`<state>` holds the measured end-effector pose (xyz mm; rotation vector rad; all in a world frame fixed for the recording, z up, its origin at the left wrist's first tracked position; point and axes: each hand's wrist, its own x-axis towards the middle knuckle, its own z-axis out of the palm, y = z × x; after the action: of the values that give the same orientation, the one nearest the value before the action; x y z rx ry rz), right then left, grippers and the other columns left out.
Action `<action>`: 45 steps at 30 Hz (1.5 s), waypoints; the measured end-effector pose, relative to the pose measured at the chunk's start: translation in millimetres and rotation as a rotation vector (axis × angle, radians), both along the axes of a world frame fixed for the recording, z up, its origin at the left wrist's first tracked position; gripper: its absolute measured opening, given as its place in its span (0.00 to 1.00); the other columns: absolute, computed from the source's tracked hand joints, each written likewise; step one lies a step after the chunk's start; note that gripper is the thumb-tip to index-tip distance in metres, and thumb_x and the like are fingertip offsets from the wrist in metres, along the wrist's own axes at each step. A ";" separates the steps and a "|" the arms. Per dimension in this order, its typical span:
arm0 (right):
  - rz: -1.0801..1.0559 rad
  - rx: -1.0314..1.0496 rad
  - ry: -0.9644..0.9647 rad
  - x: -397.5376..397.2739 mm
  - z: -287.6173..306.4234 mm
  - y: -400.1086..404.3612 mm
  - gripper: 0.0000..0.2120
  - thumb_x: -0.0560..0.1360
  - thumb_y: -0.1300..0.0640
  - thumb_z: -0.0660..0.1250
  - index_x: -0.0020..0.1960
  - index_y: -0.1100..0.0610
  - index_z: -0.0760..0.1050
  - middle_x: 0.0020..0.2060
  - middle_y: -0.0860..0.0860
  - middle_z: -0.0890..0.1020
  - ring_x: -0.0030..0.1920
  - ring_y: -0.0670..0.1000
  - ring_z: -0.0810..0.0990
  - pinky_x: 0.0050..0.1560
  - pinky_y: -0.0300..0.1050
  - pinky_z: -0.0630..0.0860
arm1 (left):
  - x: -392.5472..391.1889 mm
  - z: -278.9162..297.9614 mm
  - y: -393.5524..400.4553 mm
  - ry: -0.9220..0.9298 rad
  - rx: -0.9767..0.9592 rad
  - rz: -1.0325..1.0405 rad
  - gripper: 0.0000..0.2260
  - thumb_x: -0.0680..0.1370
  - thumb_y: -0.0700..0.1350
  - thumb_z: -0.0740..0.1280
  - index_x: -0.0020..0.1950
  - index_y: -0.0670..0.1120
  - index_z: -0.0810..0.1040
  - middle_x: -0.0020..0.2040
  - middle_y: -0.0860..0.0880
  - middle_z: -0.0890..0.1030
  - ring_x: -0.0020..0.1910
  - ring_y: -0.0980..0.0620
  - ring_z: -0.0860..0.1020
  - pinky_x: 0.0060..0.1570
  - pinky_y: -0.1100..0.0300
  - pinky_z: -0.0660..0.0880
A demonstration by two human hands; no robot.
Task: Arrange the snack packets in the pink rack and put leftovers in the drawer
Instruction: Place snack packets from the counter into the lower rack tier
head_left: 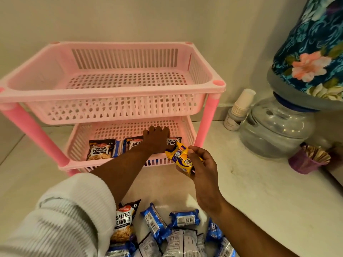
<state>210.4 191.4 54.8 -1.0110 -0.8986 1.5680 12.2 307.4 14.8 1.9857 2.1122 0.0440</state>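
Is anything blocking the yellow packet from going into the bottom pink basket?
Yes. The left hand reaches over the lower basket's front edge, right beside the yellow packet that the right hand holds. The basket's right end looks free.

left hand [156,140] fingertips hidden | blue packets [178,236] cut off below
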 end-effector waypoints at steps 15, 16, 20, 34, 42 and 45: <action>-0.252 0.056 -0.325 -96.8 4.4 59.4 0.17 0.74 0.48 0.74 0.59 0.52 0.77 0.49 0.46 0.83 0.49 0.48 0.83 0.52 0.44 0.80 | -60.9 4.0 -27.9 -0.087 0.257 0.220 0.17 0.79 0.54 0.64 0.65 0.50 0.74 0.65 0.45 0.74 0.65 0.43 0.71 0.64 0.49 0.67; -0.276 0.046 -0.384 -103.9 2.0 71.5 0.18 0.74 0.47 0.74 0.59 0.52 0.77 0.49 0.47 0.84 0.49 0.49 0.83 0.50 0.45 0.80 | -66.6 4.5 -32.6 -0.123 0.248 0.233 0.17 0.79 0.55 0.64 0.65 0.49 0.74 0.65 0.45 0.74 0.64 0.43 0.73 0.62 0.50 0.69; -0.216 -0.038 -0.587 -121.3 -11.0 121.9 0.18 0.76 0.50 0.70 0.62 0.57 0.76 0.54 0.54 0.83 0.46 0.53 0.78 0.39 0.42 0.73 | -72.6 3.1 -52.5 -0.254 0.193 0.247 0.20 0.79 0.58 0.62 0.65 0.47 0.74 0.63 0.44 0.75 0.60 0.44 0.76 0.60 0.50 0.72; -0.016 0.054 -1.003 -132.5 -47.2 191.2 0.20 0.77 0.57 0.66 0.69 0.53 0.72 0.69 0.59 0.74 0.66 0.60 0.75 0.59 0.40 0.71 | -68.1 -1.0 -72.4 -0.235 0.359 0.258 0.13 0.80 0.56 0.60 0.56 0.50 0.76 0.54 0.48 0.79 0.53 0.48 0.77 0.55 0.50 0.74; 0.077 0.307 -1.335 -115.3 -55.5 199.1 0.27 0.77 0.43 0.67 0.70 0.54 0.67 0.64 0.59 0.78 0.61 0.62 0.79 0.54 0.51 0.76 | -68.0 1.3 -74.9 -0.235 0.431 0.240 0.09 0.79 0.53 0.61 0.52 0.50 0.78 0.51 0.50 0.80 0.49 0.50 0.77 0.53 0.52 0.75; 0.120 0.309 -1.357 -114.1 -57.1 199.4 0.31 0.76 0.43 0.69 0.73 0.55 0.64 0.66 0.61 0.74 0.64 0.63 0.76 0.59 0.52 0.75 | -68.7 2.6 -74.6 -0.228 0.450 0.221 0.10 0.79 0.52 0.62 0.52 0.50 0.79 0.50 0.49 0.81 0.49 0.49 0.78 0.52 0.53 0.76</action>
<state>96.3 390.9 -2.2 -1.7941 -2.0342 0.5972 -56.5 232.7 17.4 1.8338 2.3013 0.8090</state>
